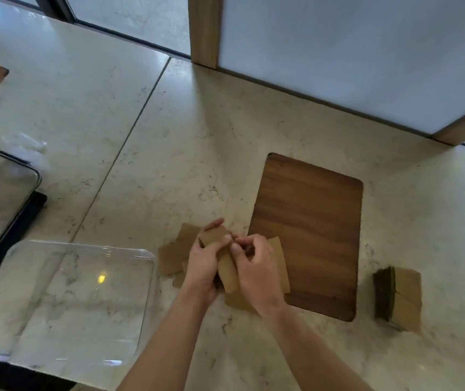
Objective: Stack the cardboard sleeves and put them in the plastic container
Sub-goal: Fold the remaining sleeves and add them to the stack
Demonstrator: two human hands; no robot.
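Both grips are closed on cardboard sleeves near the counter's front edge: the left hand (201, 262) holds a small bundle (227, 268) upright, and the right hand (256, 273) pinches at its top, apparently seating another piece. To do this well, I would square the edges flush and keep the thumb pressing so the flat, springy pieces do not fan out. Loose sleeves (175, 255) lie scattered beneath, matte brown and thin. The clear plastic container (146, 280) sits empty at the front left, glossy, with rounded corners. A finished stack (398, 297) lies toward the right. Farther back, a dark wood inlay (310, 215) is set into the pale marble.
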